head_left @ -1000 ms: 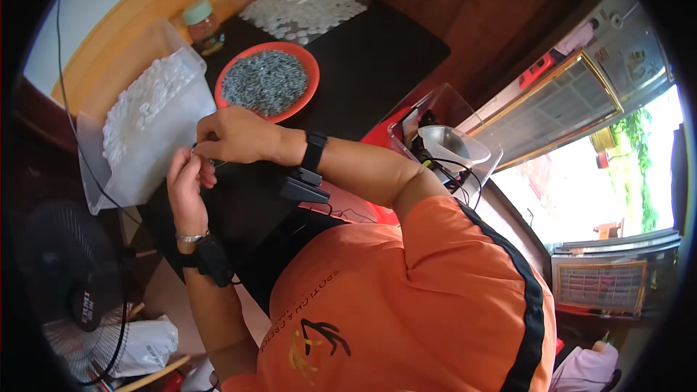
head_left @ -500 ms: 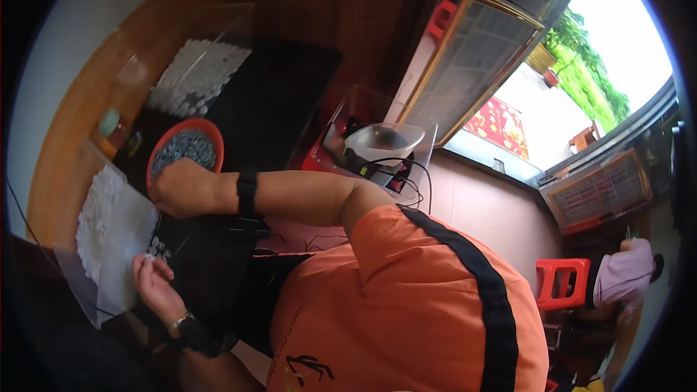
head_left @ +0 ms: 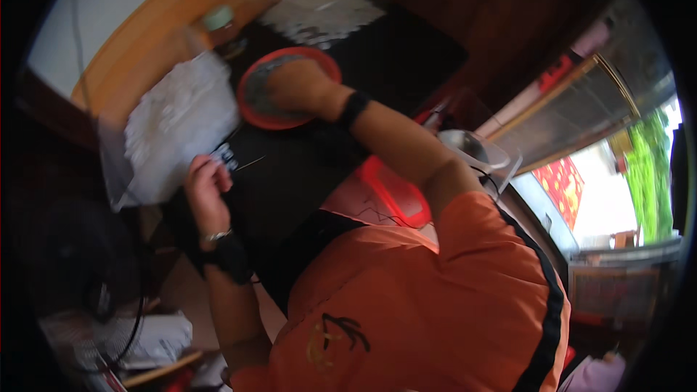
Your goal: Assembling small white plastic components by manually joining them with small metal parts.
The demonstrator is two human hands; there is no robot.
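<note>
My right hand [head_left: 299, 86] reaches into a red bowl [head_left: 330, 65] of small grey metal pieces [head_left: 259, 87] that look like screws. Its fingertips are hidden behind the hand and blurred. Lower on the black table [head_left: 287, 167], my left hand [head_left: 208, 192] is curled with the thumb against the fingers, and something small and pale shows at the fingertips, too blurred to name. Just beyond those fingers several small whitish parts [head_left: 226, 155] lie on the table. Left of them a clear box [head_left: 115, 167] holds a heap of white pieces [head_left: 178, 112].
More white pieces [head_left: 323, 11] lie spread at the back of the table. A jar with a green lid [head_left: 218, 18] stands by the wooden edge. A red stool [head_left: 396, 192] and a clear bin with a white bowl [head_left: 472, 147] are to the right, a fan [head_left: 105, 301] at lower left.
The view has turned, so the table appears farther up and right. My right hand has gone deeper into the red bowl. My left hand stays curled beside the clear box.
</note>
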